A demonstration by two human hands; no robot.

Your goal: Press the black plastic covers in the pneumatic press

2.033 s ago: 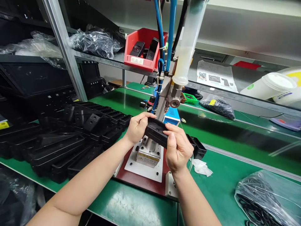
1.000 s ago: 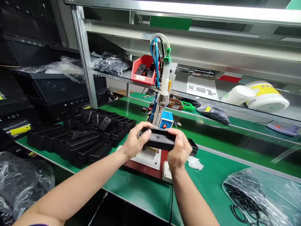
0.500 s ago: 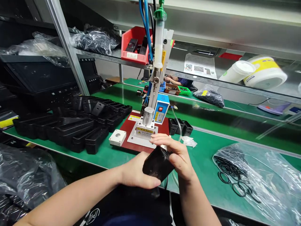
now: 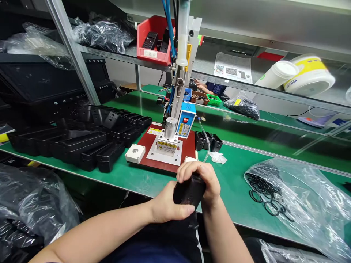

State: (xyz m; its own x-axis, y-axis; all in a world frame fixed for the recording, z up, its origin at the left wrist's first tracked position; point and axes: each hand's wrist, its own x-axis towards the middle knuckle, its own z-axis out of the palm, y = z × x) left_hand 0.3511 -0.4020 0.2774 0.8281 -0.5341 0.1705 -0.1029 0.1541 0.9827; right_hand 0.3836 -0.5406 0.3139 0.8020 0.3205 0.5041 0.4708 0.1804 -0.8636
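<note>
A black plastic housing [image 4: 189, 193] is held in front of my body, over the near edge of the green bench. My left hand [image 4: 171, 202] wraps round its lower left side, thumb lying across the front. Over the far upper end curl the fingers of my right hand [image 4: 204, 179], with the palm against the right side. What the right fingertips touch is hidden behind the housing. Just beyond my hands stands a press [image 4: 170, 131] on a dark red base, with a white button box [image 4: 135, 153] at its left.
Many black housings [image 4: 82, 146] lie piled at the left. Three more stand behind the press at right, near a crumpled white tissue [image 4: 218, 157]. A clear bag [image 4: 298, 190] with black rings [image 4: 271, 207] lies at right. Across the bench, a person's arm [image 4: 204, 87] shows near small bins.
My right hand's fingers have closed from stretched out to curled over the housing's end. The housing stands more upright. The view has shifted slightly downward.
</note>
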